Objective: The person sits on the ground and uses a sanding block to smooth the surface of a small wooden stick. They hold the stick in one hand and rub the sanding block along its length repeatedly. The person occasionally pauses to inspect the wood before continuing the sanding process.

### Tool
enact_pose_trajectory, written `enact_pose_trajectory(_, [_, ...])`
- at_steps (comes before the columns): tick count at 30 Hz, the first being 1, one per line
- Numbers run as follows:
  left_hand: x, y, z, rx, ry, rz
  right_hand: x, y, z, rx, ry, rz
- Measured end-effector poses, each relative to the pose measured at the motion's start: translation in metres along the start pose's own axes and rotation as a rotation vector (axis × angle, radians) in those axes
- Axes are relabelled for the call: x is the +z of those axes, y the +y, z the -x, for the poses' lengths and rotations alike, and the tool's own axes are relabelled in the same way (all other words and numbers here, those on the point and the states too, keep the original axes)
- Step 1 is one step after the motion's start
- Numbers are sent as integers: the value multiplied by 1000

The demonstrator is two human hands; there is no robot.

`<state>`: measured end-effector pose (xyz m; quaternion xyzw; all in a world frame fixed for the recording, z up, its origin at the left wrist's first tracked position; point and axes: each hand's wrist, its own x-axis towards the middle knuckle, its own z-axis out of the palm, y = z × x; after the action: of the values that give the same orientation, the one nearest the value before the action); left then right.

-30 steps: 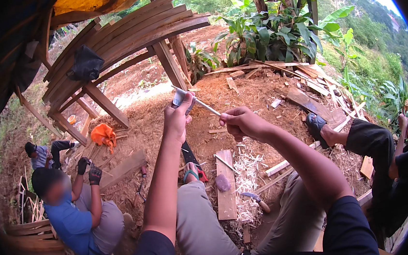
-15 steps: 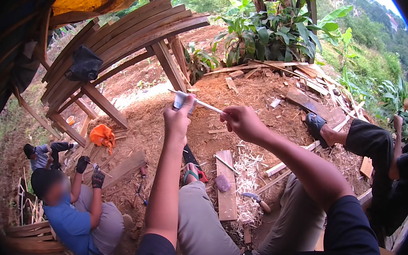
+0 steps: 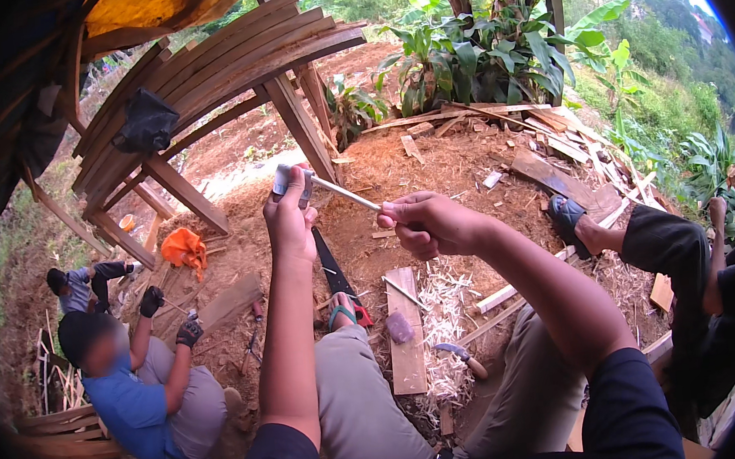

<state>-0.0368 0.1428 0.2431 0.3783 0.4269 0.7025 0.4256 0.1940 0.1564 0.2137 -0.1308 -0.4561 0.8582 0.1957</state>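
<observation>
My left hand is closed, its thumb pressing a folded grey-white sheet, perhaps sandpaper, around the far end of a thin pale stick. The stick slants down to my right hand, whose thumb and forefinger pinch its near end. Both hands are raised in front of me, above the ground. Below them lies a plank between my legs, bearing a purplish-grey block and another thin stick. A knife with a curved blade and wooden handle rests beside it on pale shavings.
A saw with a red handle lies by my sandalled foot. To the left, a person in blue sits working with gloved hands. At right is another person's leg. A timber rack stands ahead, near scrap wood.
Both hands have shifted left with the stick. The stick's far tip, which stuck out past the sheet before, no longer shows beyond it. The person in blue has lowered one gloved hand slightly.
</observation>
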Motion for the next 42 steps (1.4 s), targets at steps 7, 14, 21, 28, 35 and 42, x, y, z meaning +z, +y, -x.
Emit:
enact_pose_trajectory(7, [28,-20,17,-84,-135,-355,-9,13,-10,-190,316,369])
enact_pose_trajectory(14, [14,-10,5,-26,-4,-219,-6,16,-12,-609,646,1163])
enact_pose_trajectory(21, [18,-17,15,-123,-193,-366,4,21,-14,-576,706,1202])
enact_pose_trajectory(28, [17,-3,9,0,-74,-249,4,0,-7,-83,154,34])
enact_pose_trajectory(35, [13,3,5,40,21,-99,2,1,-4,-38,29,-3])
enact_pose_trajectory(42, [15,-9,4,21,60,-194,-7,14,-14,-368,494,831])
